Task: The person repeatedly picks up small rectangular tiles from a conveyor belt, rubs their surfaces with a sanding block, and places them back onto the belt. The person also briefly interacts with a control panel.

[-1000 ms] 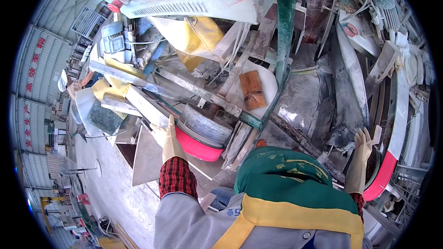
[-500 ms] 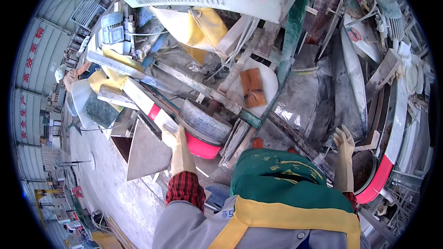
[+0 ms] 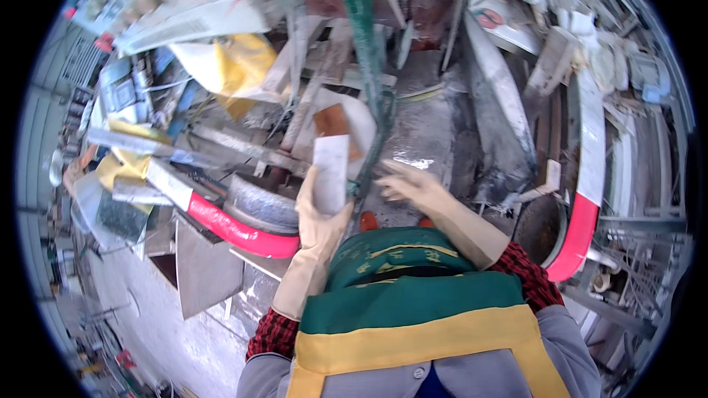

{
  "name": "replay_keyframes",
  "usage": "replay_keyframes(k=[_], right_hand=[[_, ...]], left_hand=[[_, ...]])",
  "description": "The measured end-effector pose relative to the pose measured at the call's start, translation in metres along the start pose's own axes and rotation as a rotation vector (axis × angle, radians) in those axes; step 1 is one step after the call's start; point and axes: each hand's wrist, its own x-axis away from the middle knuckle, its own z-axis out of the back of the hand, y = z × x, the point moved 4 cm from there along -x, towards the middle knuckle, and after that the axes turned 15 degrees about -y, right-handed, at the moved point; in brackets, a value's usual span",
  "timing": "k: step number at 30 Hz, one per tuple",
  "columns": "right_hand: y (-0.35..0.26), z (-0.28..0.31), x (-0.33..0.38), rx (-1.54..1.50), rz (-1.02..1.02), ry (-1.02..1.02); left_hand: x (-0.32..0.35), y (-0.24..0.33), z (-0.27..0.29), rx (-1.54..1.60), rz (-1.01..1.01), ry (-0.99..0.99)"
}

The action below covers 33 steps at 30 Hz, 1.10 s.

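Note:
My left hand (image 3: 316, 230), in a cream rubber glove, grips a flat white rectangular slab (image 3: 331, 171) near its lower end. The slab stands out in front of my apron and overlaps my view of a reddish-brown wooden block (image 3: 330, 119). Also gloved, my right hand (image 3: 422, 193) reaches inward with its fingers spread and somewhat blurred. Nothing shows in it, and it is nearest to the green metal bar (image 3: 372, 129). Just left of my left hand is a grey wheel (image 3: 262, 203) with a red and white curved guard (image 3: 234, 230) around it.
A pale control panel (image 3: 184, 15) with knobs hangs at the upper left. Below it lies yellow and white sheeting (image 3: 236, 66). Another red and white guard (image 3: 577, 228) curves round a wheel on the right. A tan board (image 3: 209, 269) juts out at the lower left.
My left hand has left the red and white guard and now holds the white slab before me. My right hand has swung inward from the right. The view has shifted right.

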Motion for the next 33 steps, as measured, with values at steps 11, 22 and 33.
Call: replay_keyframes(k=[11, 22, 33], right_hand=[[-0.056, 0.021, 0.094, -0.084, 0.117, 0.172], [-0.072, 0.077, 0.158, 0.041, 0.145, 0.689], [-0.069, 0.042, 0.203, -0.423, 0.267, 0.366]], left_hand=[[-0.033, 0.083, -0.103, 0.954, 0.185, -0.898], [-0.026, 0.142, -0.158, 0.998, 0.121, -1.098], [-0.061, 0.150, -0.188, 0.685, 0.065, -1.214]])
